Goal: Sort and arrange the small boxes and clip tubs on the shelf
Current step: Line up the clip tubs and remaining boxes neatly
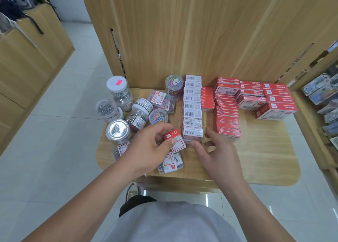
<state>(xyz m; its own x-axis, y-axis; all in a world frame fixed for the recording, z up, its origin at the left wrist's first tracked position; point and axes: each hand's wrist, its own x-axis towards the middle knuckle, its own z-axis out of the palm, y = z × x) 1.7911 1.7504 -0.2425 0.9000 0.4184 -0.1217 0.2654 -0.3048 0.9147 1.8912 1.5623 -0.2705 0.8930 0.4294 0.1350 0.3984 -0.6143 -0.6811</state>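
L. hand (pixel 150 146) pinched a flat clear clip box (pixel 174 140), red/white label up, at the shelf (pixel 265 150) front, prob. for regrouping. R. hand (pixel 219 152) spread, empty, beside the near end of the barcode-box row (pixel 192 106), likely squaring it. Round clear plastic tubs (pixel 117 130) clustered left; red card boxes (pixel 227 117) stacked right.

Clip tubs (pixel 109 112) at shelf (pixel 265 159) left, box row (pixel 192 106) centre (running front to back), stacked boxes (pixel 274 110) right rear
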